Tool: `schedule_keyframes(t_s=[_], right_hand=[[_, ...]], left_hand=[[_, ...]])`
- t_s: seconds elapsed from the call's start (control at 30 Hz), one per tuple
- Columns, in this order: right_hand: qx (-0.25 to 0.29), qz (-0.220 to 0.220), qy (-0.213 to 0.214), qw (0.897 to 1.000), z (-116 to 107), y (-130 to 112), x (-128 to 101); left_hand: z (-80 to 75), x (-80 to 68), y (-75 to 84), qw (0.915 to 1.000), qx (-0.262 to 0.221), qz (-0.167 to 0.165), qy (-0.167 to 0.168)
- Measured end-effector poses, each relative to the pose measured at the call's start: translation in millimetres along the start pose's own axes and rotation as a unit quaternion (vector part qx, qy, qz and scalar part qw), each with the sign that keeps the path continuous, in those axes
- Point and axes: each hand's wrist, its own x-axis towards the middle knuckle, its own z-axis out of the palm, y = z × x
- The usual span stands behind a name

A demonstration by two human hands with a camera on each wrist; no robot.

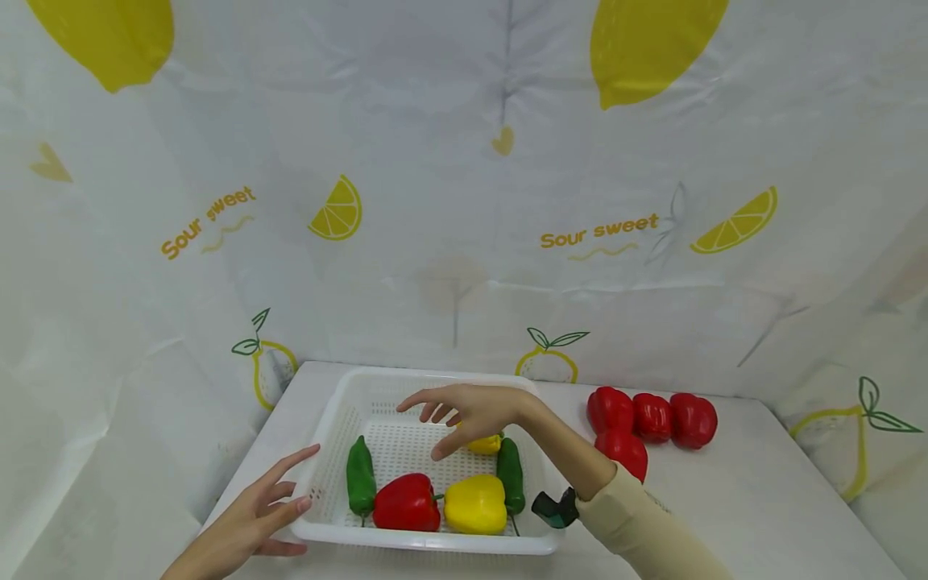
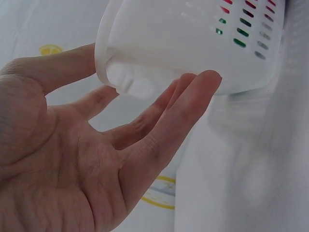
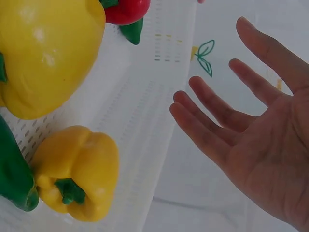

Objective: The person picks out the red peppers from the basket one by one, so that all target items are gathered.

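A white perforated basket (image 1: pixel 428 541) holds several peppers. Along its near side lie a red bell pepper (image 1: pixel 408 503) and a yellow bell pepper (image 1: pixel 475 505), flanked by a long green pepper (image 1: pixel 360 477) on the left and another green pepper (image 1: pixel 511 475) on the right. A smaller yellow bell pepper (image 3: pixel 79 171) sits farther back, partly hidden behind the hand in the head view. Above the basket hovers my right hand (image 1: pixel 474 415), fingers spread and holding nothing. My left hand (image 1: pixel 254 515) is at the basket's left rim, fingers extended along its outer wall (image 2: pixel 193 63).
Several red bell peppers (image 1: pixel 652 419) lie grouped on the white table (image 1: pixel 754 499) to the right of the basket. A white cloth printed with lemons (image 1: pixel 435 242) hangs behind and at both sides. A dark wrist device (image 1: pixel 554 509) is on the right forearm.
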Motion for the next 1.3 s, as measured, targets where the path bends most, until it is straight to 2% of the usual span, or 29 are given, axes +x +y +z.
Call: schedule_keyframes(t_s=[0.17, 0.47, 0.8, 1.3], right_hand=[[-0.005, 0.009, -0.035, 0.999, 8.2, -1.5, 16.3], [0.025, 0.022, -0.108, 0.994, 17.9, -2.6, 37.3], [0.040, 0.052, -0.218, 0.974, 27.3, -2.4, 55.2], [0.097, 0.105, -0.269, 0.953, 34.3, 8.9, 65.9]], left_hand=[[-0.2, 0.5, -0.1, 1.0000, 0.002, 0.001, 0.001], [0.5, -0.4, -1.5, 1.0000, -0.002, 0.003, -0.001], [0.1, 0.1, -2.5, 1.0000, -0.007, 0.001, 0.000], [-0.7, 1.1, -4.9, 0.9999, -0.012, 0.003, -0.001]])
